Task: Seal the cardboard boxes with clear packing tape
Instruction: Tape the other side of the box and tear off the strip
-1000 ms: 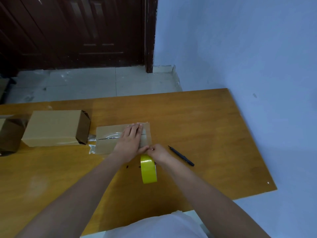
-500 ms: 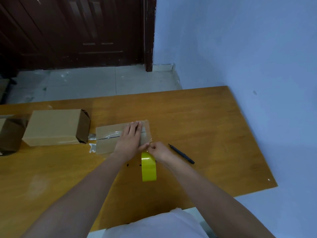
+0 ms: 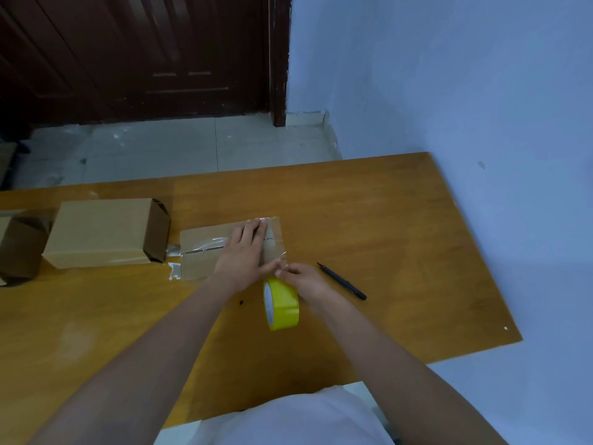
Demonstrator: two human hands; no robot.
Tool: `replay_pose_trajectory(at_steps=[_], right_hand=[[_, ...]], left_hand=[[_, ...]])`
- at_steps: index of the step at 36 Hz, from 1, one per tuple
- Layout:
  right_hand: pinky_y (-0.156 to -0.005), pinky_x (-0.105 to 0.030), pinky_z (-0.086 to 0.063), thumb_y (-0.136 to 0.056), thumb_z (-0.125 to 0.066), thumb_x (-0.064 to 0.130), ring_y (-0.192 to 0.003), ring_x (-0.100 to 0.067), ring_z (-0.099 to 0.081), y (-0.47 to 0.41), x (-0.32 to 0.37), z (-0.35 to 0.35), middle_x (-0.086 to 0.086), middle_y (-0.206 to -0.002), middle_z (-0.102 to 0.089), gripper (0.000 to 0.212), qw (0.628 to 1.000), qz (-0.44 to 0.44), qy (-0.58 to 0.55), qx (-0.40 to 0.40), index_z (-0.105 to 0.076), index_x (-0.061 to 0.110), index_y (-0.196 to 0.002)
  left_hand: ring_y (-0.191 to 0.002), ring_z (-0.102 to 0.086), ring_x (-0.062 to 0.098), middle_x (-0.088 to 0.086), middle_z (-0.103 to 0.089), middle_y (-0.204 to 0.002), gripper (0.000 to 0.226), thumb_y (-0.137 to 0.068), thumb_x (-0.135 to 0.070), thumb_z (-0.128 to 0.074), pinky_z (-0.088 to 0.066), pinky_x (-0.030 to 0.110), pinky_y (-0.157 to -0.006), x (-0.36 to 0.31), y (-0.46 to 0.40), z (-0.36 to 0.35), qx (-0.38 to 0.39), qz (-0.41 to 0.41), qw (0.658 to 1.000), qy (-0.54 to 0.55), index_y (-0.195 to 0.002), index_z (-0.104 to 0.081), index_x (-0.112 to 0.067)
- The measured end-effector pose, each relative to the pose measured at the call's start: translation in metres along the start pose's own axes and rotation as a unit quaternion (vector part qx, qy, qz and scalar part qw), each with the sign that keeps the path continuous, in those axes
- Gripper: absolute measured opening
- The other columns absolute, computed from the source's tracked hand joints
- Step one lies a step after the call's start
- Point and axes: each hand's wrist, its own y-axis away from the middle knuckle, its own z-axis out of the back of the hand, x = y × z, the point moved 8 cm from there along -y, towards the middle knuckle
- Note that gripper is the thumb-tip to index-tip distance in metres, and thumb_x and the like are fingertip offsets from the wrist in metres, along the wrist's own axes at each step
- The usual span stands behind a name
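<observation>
Left hand point(image 3: 241, 255) lying flat, fingers straight, pressing box point(image 3: 205, 255) at frame centre. Right hand point(image 3: 306, 281) pinching tape strand just right of box; yellow roll point(image 3: 282, 304) hanging below it. Pen point(image 3: 341, 281) lying right on table point(image 3: 401, 236).

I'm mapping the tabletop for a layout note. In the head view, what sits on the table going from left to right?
Dark brown open box → tan cardboard box → flat box under the left hand → yellow tape roll → black pen.
</observation>
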Motion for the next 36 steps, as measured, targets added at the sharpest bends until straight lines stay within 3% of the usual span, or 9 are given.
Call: replay_pose_trajectory(at_steps=[5,9,13,16,18,22,28,31,36], right_hand=[[-0.063,-0.025,-0.045,-0.093,-0.059,0.016,-0.07,-0.013,-0.057,-0.001,-0.003,-0.001,-0.001,-0.078,-0.06,0.012,1.0,-0.016,-0.004,0.004,-0.056,0.016,-0.081],[-0.068,-0.03,-0.048,-0.092,-0.059,0.016,-0.076,-0.016,-0.059,-0.003,-0.001,-0.003,-0.002,-0.082,-0.062,0.007,0.999,-0.03,-0.012,0.006,-0.058,0.017,-0.086],[-0.072,-0.031,-0.047,-0.091,-0.061,0.016,-0.077,-0.017,-0.058,-0.005,-0.002,-0.001,-0.002,-0.08,-0.061,0.012,0.999,-0.034,0.0,-0.003,-0.058,0.018,-0.081],[-0.065,-0.027,-0.045,-0.091,-0.061,0.018,-0.072,-0.013,-0.057,-0.003,-0.004,-0.001,0.0,-0.078,-0.06,0.01,0.999,-0.045,-0.006,-0.005,-0.058,0.019,-0.082],[-0.059,-0.024,-0.043,-0.091,-0.061,0.02,-0.069,-0.013,-0.055,-0.003,-0.006,0.0,0.0,-0.075,-0.059,0.011,0.999,-0.053,-0.005,-0.013,-0.059,0.018,-0.081],[-0.068,-0.028,-0.044,-0.09,-0.063,0.02,-0.077,-0.017,-0.057,-0.006,-0.003,0.0,-0.001,-0.078,-0.06,0.011,0.999,-0.049,0.013,-0.019,-0.061,0.019,-0.079],[-0.057,-0.02,-0.039,-0.089,-0.061,0.011,-0.061,-0.01,-0.047,-0.005,0.008,0.004,0.001,-0.065,-0.051,0.018,0.998,0.004,0.057,-0.031,-0.057,0.013,-0.071],[-0.043,-0.013,-0.031,-0.089,-0.057,0.006,-0.054,-0.008,-0.038,-0.006,0.01,0.004,0.002,-0.06,-0.044,0.025,0.997,0.024,0.071,-0.03,-0.051,0.014,-0.065],[-0.039,-0.011,-0.028,-0.09,-0.055,0.007,-0.044,-0.001,-0.034,-0.004,0.013,0.003,-0.004,-0.069,-0.047,0.019,0.993,0.039,0.111,-0.027,-0.055,0.013,-0.072]], left_hand=[[-0.143,-0.009,0.024,0.006,-0.011,-0.157,0.111,-0.067,-0.081,-0.007,-0.013,0.039,-0.116,0.0,0.002,-0.002,0.018,-0.001,1.0,0.01,-0.152,-0.004,-0.011],[-0.142,-0.01,0.025,0.006,-0.012,-0.157,0.128,-0.056,-0.095,0.004,-0.014,0.041,-0.116,0.003,0.001,-0.004,0.025,-0.002,1.0,0.014,-0.152,-0.005,-0.011],[-0.141,-0.014,0.026,0.008,-0.015,-0.156,0.117,-0.064,-0.087,-0.005,-0.015,0.04,-0.116,0.002,0.001,-0.004,0.015,0.001,1.0,0.009,-0.152,-0.008,-0.009],[-0.141,-0.016,0.027,0.008,-0.018,-0.156,0.114,-0.066,-0.084,-0.007,-0.016,0.041,-0.116,0.002,0.003,-0.005,0.007,0.004,1.0,0.003,-0.152,-0.01,-0.009],[-0.142,-0.014,0.027,0.007,-0.016,-0.156,0.12,-0.062,-0.089,0.001,-0.016,0.041,-0.116,0.002,0.002,-0.005,0.013,0.004,1.0,-0.001,-0.152,-0.008,-0.01],[-0.142,-0.012,0.027,0.007,-0.014,-0.157,0.129,-0.055,-0.091,0.019,-0.012,0.04,-0.117,0.003,0.0,-0.006,0.016,0.003,1.0,-0.004,-0.152,-0.005,-0.01],[-0.142,-0.012,0.025,0.005,-0.012,-0.157,0.127,-0.055,-0.091,0.017,-0.013,0.038,-0.117,0.004,0.0,-0.007,0.014,0.008,1.0,0.001,-0.152,-0.004,-0.013],[-0.141,-0.012,0.025,0.005,-0.013,-0.156,0.129,-0.053,-0.091,0.02,-0.013,0.038,-0.117,0.004,0.0,-0.006,0.014,0.009,1.0,-0.001,-0.152,-0.005,-0.013],[-0.142,-0.014,0.027,0.007,-0.017,-0.156,0.131,-0.053,-0.092,0.021,-0.014,0.04,-0.116,0.003,0.0,-0.007,0.012,0.014,1.0,0.009,-0.152,-0.009,-0.011]])
